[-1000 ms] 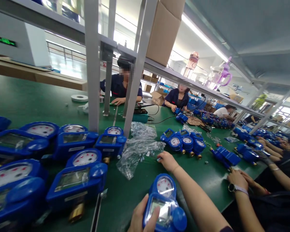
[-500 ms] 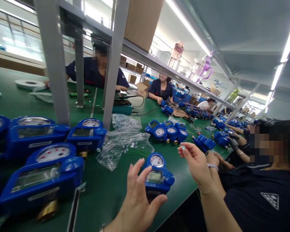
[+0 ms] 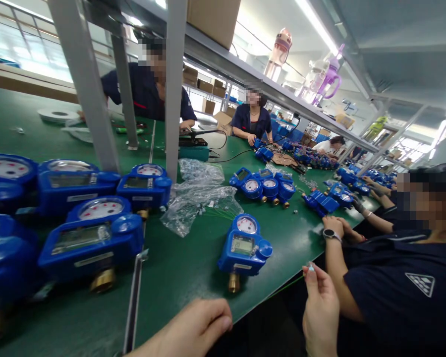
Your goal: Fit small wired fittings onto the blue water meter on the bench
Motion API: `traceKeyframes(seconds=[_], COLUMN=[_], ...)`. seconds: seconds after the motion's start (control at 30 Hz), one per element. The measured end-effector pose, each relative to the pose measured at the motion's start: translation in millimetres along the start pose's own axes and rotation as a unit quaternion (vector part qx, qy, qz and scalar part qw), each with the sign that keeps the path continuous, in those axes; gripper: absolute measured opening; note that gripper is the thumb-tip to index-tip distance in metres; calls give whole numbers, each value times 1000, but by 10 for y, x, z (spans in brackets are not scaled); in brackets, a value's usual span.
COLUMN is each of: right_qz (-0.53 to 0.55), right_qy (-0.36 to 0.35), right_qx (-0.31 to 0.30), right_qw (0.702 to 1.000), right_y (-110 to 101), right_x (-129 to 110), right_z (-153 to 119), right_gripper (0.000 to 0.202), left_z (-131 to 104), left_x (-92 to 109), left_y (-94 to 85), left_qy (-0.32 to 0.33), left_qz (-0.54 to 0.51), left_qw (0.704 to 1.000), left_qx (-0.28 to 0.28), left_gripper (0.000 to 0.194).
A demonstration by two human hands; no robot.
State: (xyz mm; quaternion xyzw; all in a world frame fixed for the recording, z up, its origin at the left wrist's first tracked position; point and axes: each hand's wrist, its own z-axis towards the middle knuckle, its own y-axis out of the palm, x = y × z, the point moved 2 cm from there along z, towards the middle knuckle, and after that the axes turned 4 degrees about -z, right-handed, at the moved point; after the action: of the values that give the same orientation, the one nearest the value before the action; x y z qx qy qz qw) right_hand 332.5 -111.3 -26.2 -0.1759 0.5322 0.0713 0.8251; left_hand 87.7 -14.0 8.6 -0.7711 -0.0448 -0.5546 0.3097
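At the table's front edge, my right hand (image 3: 321,302) pinches a small light-blue wire seal (image 3: 311,267). A thin green wire (image 3: 282,287) runs from near that hand leftward, toward my left hand. My left hand (image 3: 204,320) is closed, its fingers curled under; what they hold, if anything, is hidden. Just beyond it a blue water meter (image 3: 241,253) stands on the green table, apart from both hands, with its round dial, small display and brass fitting facing me. Behind this meter lies a clear plastic bag (image 3: 196,206) with small pale pieces and green wires.
Several blue meters (image 3: 92,238) crowd the left side. Another group of meters (image 3: 262,186) stands farther back. Grey shelf posts (image 3: 172,99) rise from the table (image 3: 174,282). A co-worker (image 3: 390,282) sits close on my right; others work across the table.
My left hand has drawn back from the meter and closed. My right hand has moved down toward the table edge with the seal, and the green wire now shows. The view has shifted.
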Motion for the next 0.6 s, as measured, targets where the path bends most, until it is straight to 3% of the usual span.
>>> traceKeyframes(seconds=[0.07, 0.13, 0.2, 0.27, 0.33, 0.43, 0.5, 0.53, 0.6], right_qz=[-62, -95, -77, -24, 6, -18, -65, -97, -166], right_qy=[-41, -126, -175, -139, -89, -76, -100, -118, -167], right_qx=[41, 17, -126, -305, -382, -346, -291, -260, -193], right_qw=[996, 987, 974, 942, 920, 935, 949, 953, 952], right_y=[-28, 30, 161, 297, 365, 316, 212, 151, 40], right_x=[90, 48, -45, -119, -160, -175, -184, -192, -220], right_z=[-196, -501, -823, -1066, -1148, -989, -788, -681, -486], right_gripper=[47, 48, 38, 27, 21, 22, 20, 18, 16], left_z=[-39, -30, 1, 32, 58, 118, 193, 242, 359], left_x=[-112, -124, -65, 4, 30, -41, -125, -158, -182], left_y=[-6, 27, 75, 104, 111, 154, 260, 340, 535], left_qy=[-25, -21, 8, 30, 37, 13, -35, -67, -121], left_qz=[50, 72, 74, 65, 48, -23, -151, -241, -415], left_qw=[998, 997, 997, 997, 998, 999, 988, 968, 901], left_qx=[4, 13, 9, 2, 8, 24, 28, 30, 38], left_gripper=[30, 29, 28, 27, 27, 29, 29, 27, 28])
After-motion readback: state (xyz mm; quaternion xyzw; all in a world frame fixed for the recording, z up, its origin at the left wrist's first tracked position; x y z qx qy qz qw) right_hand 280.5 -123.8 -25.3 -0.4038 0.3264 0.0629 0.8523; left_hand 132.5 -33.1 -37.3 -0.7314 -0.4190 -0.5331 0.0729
